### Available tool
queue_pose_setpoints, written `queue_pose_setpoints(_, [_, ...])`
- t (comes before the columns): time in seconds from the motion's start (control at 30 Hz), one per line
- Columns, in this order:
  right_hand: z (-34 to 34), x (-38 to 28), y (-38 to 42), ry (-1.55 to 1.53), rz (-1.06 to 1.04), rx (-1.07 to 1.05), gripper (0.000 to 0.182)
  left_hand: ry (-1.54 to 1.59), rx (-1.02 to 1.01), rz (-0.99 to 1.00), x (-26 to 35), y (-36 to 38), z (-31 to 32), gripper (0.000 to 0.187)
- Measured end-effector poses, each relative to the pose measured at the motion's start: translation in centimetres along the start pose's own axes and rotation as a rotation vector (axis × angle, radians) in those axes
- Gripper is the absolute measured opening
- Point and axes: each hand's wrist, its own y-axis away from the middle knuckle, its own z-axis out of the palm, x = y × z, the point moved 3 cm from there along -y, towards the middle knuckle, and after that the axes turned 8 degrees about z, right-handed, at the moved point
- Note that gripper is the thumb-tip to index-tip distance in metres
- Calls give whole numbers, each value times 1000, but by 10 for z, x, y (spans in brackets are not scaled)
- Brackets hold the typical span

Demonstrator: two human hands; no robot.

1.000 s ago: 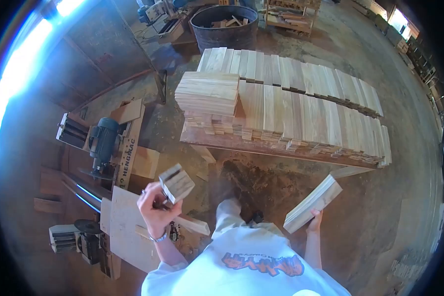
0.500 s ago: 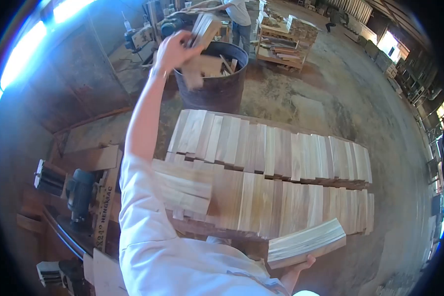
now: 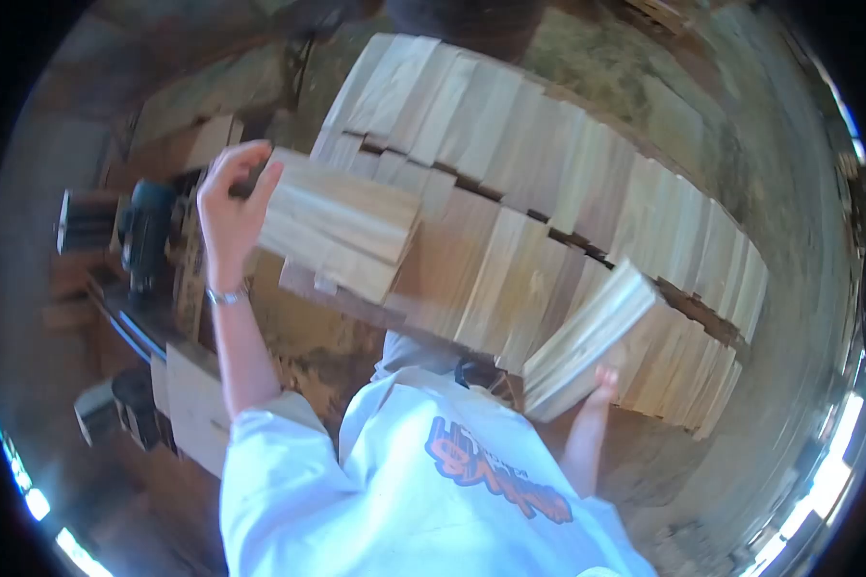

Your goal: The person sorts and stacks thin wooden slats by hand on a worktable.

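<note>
My left hand (image 3: 238, 197) is raised at the left with its fingers curved apart and nothing in them, close to the left end of a small stack of boards (image 3: 342, 221). This stack lies crosswise on two long rows of upright-edged wooden boards (image 3: 510, 125). On the right, my right hand (image 3: 606, 383) holds a bundle of pale boards (image 3: 592, 341) from its lower right side, tilted above the near row.
At the left are a blue-grey motor (image 3: 146, 236) and a pale panel (image 3: 194, 409). The base of a dark drum (image 3: 467, 19) shows at the top edge, beyond the far row. Concrete floor surrounds the rows.
My left hand has let go of the wood pieces it held by the drum and come back toward the rows. The view has tilted down, and the bundle in my right hand is steeper.
</note>
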Motion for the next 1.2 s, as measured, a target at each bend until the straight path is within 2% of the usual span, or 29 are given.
queue_pose_setpoints(0.07, [44, -40, -35, 200, -10, -174, 96, 119, 276, -415, -14, 85, -14, 28])
queue_pose_setpoints(0.13, [107, -75, -69, 408, -36, -368, 96, 156, 423, -673, -13, 154, -12, 37])
queue_pose_setpoints(0.23, [217, -103, -111, 671, -48, -668, 97, 350, 457, -831, -9, 212, 15, 53])
queue_pose_setpoints(0.37, [345, -79, -171, 886, 153, -961, 98, 692, 380, -953, 3, 212, 63, 79])
queue_pose_setpoints(0.43, [375, -52, -220, 1078, 442, -803, 86, 725, 297, -961, 12, 200, 76, 91])
queue_pose_setpoints(0.53, [444, -35, -200, 1312, 505, -839, 72, 745, 249, -983, 18, 188, 78, 101])
queue_pose_setpoints(0.57, [454, -23, -208, 1354, 312, -963, 68, 769, 241, -993, 19, 186, 76, 101])
queue_pose_setpoints(0.67, [467, -15, -197, 1527, 139, -1016, 72, 810, 185, -1004, 19, 177, 67, 102])
queue_pose_setpoints(0.7, [467, -8, -195, 1398, 136, -1135, 74, 797, 164, -992, 20, 174, 66, 103])
queue_pose_setpoints(0.77, [460, -6, -193, 1402, 126, -1119, 75, 825, 112, -1018, 22, 166, 66, 101])
queue_pose_setpoints(0.87, [456, -6, -194, 1465, 86, -1127, 76, 845, 167, -964, 24, 161, 72, 95])
queue_pose_setpoints(0.9, [457, -7, -193, 1487, 72, -1140, 74, 910, 206, -1015, 25, 156, 71, 95])
queue_pose_setpoints(1.0, [459, -11, -183, 1478, 77, -1176, 65, 759, 187, -880, 18, 164, 82, 101])
queue_pose_setpoints(1.07, [453, -3, -181, 1331, 159, -1148, 57, 606, 221, -791, 15, 166, 81, 107])
queue_pose_setpoints(1.13, [452, -3, -182, 1472, 115, -1030, 53, 524, 131, -829, 15, 167, 77, 116])
queue_pose_setpoints(1.2, [438, 3, -204, 1526, 145, -1016, 55, 462, 120, -907, 15, 176, 90, 118])
